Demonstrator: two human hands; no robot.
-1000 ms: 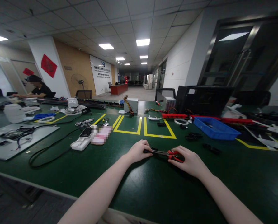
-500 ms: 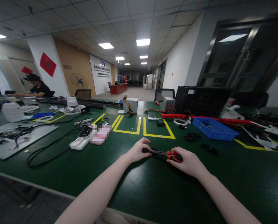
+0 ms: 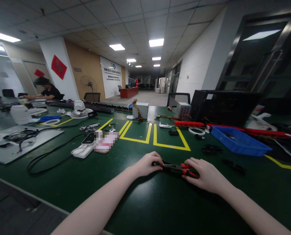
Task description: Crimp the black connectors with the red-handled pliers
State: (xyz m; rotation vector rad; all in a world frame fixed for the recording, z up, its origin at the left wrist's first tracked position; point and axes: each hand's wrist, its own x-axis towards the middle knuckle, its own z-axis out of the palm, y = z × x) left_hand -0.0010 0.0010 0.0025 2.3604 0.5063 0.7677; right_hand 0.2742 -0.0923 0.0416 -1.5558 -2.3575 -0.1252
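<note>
In front of me, above the green table [image 3: 135,202], my left hand [image 3: 147,164] pinches a small black part [image 3: 156,163], mostly hidden by the fingers. My right hand [image 3: 207,174] is wrapped around the red and black handles of long-nose pliers [image 3: 191,172]. The metal jaws point left and reach the black part at my left fingertips. Whether the jaws grip it I cannot tell. Several black pieces [image 3: 211,149] lie to the right, beyond my right hand.
A blue tray [image 3: 240,147] stands at the right, before a black case [image 3: 223,107]. Yellow tape [image 3: 135,140] marks the table. At the left are a white power strip [image 3: 83,150], a black cable [image 3: 50,150] and a metal panel [image 3: 3,156]. A person [image 3: 50,91] sits far left.
The view has turned slightly, so the scene sits further right. Both hands keep their holds, the pliers still meeting the black part.
</note>
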